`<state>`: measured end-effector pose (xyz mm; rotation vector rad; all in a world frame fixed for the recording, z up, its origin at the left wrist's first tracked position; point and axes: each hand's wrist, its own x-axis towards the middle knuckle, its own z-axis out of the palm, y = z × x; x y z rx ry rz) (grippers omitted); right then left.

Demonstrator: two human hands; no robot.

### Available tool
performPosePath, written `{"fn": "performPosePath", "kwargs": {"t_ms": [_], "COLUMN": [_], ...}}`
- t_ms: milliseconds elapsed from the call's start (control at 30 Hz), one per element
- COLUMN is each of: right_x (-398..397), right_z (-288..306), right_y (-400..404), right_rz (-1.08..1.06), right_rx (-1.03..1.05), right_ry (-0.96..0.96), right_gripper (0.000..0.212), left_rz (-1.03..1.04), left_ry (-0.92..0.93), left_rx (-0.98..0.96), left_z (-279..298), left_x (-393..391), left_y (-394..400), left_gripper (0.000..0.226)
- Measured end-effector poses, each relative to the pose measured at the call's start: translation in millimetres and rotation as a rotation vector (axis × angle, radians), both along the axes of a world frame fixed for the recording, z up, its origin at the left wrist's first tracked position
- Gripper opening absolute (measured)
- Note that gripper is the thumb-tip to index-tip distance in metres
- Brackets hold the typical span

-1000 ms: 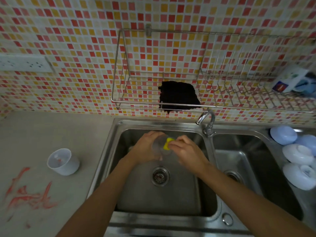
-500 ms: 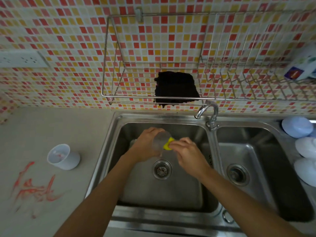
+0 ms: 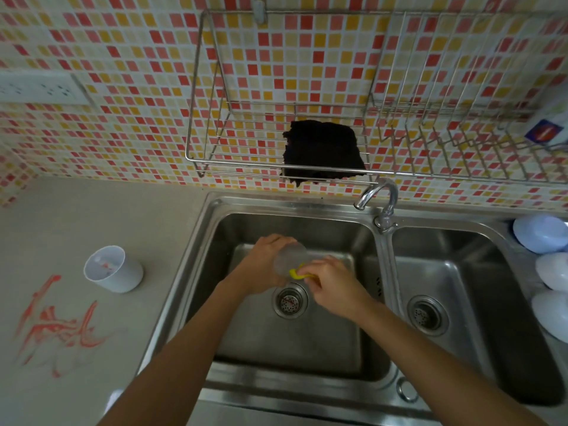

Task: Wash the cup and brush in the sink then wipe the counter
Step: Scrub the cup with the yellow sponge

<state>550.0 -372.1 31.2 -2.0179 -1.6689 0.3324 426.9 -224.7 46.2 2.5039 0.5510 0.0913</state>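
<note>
Over the left sink basin (image 3: 233, 342), my left hand (image 3: 264, 262) grips a clear cup (image 3: 290, 258) tipped on its side. My right hand (image 3: 332, 279) presses a yellow sponge (image 3: 296, 273) against the cup's lower edge; most of the sponge is hidden under my fingers. A white cup (image 3: 112, 269) with red residue inside stands on the grey counter (image 3: 92, 216) to the left. Red paint smears (image 3: 53, 324) mark the counter near its front. No brush is visible.
A dark cloth (image 3: 322, 152) lies on the wire wall rack (image 3: 215, 161) above the sink. The tap (image 3: 378, 198) stands between the two basins, no water running. The right basin (image 3: 479, 272) is beside it. White bowls (image 3: 550, 265) lie upside down at the far right.
The camera has shifted, so the whole scene sits differently in view. My right hand with the sponge has slid from the cup's side to its lower edge. The cup stays in my left hand.
</note>
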Motion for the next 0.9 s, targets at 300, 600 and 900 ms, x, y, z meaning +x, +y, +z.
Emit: {"fn": "performPosePath", "kwargs": {"t_ms": [300, 600, 900], "right_x": [25.1, 1.9, -8.1], "right_z": [9.0, 7.0, 5.3], "right_y": [9.6, -5.3, -11.5], "right_rz": [0.140, -0.117, -0.165], "right_rx": [0.156, 0.132, 0.140], "right_ry": [-0.225, 0.040, -0.039], "right_gripper": [0.041, 0.023, 0.030], "left_rz": [0.040, 0.036, -0.012], "left_ry": [-0.012, -0.043, -0.099], "left_rx": [-0.130, -0.049, 0.098], "left_z": [3.9, 9.7, 14.8], "left_x": [-6.3, -3.6, 5.1], "left_y": [-4.3, -2.1, -4.2], "left_gripper": [0.090, 0.086, 0.082]}}
